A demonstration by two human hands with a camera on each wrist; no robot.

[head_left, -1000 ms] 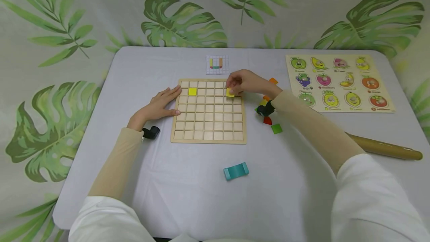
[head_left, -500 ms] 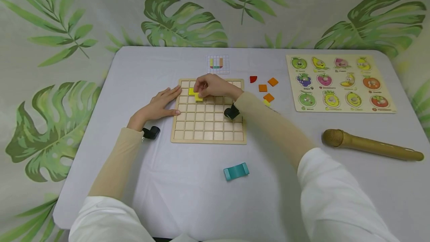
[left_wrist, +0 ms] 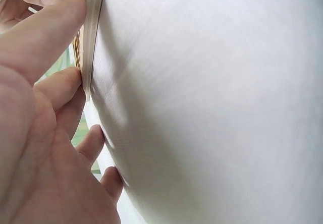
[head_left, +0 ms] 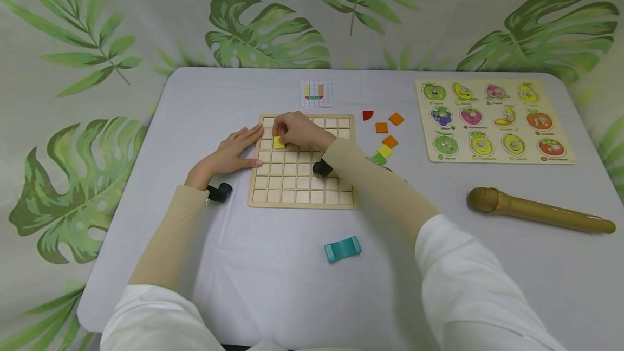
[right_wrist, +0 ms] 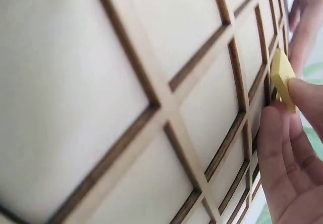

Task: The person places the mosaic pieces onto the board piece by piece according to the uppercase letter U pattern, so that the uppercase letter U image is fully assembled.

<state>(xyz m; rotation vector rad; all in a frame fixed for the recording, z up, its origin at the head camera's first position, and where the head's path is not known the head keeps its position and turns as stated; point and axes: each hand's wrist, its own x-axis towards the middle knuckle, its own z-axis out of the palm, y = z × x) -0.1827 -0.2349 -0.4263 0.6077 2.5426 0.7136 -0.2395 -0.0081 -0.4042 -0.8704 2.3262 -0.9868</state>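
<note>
A wooden grid board (head_left: 303, 183) lies on the white table. Along its left edge rests my left hand (head_left: 229, 154), fingers stretched out; the left wrist view shows the fingers (left_wrist: 65, 88) touching the board's side. My right hand (head_left: 299, 130) is over the upper left of the grid and pinches a yellow square tile (head_left: 278, 143) between thumb and fingers. In the right wrist view the yellow tile (right_wrist: 282, 77) stands tilted against the grid's ridges. The other yellow tile on the board is hidden behind my right hand.
A small pattern card (head_left: 316, 93) lies behind the board. Right of it are several orange tiles (head_left: 381, 128), a red piece (head_left: 368, 115), yellow and green tiles. A fruit puzzle board (head_left: 494, 121), a brown microphone (head_left: 541, 210) and a teal block (head_left: 343, 249) are also on the table.
My right hand has carried the yellow tile leftward across the board, from its right side to the second column, just below the first yellow tile. My left hand has stayed still.
</note>
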